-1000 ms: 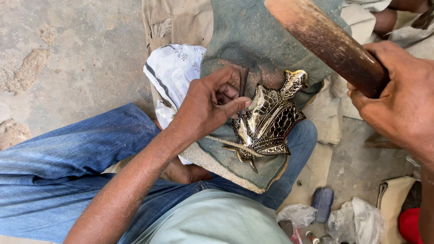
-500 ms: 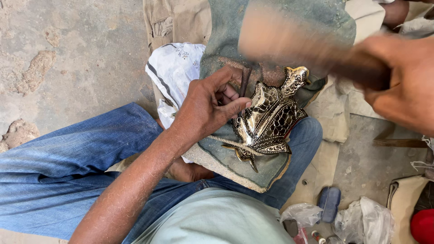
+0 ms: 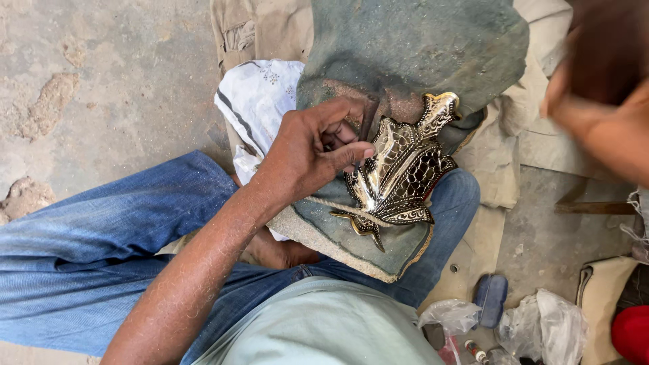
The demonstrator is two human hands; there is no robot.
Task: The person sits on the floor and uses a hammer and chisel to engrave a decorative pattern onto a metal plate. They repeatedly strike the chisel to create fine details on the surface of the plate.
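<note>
Head view, near to far: at six o'clock I see my pale green shirt (image 3: 324, 324) and blue denim jeans (image 3: 101, 250) on the folded legs. My left hand (image 3: 307, 152) sits at the centre, fingers pinched narrow around a thin dark metal punch, its tip against the ornate shield-shaped brass plaque with black-filled engraving (image 3: 399, 172). That plaque lies on a grey-green padded cloth (image 3: 412, 47) over my right knee, just past the hand toward three o'clock. I judge the work well along: most of the face carries pattern, though I cannot tell which parts remain. At two o'clock my right hand (image 3: 602, 115) is raised and blurred; I cannot tell what it grips.
</note>
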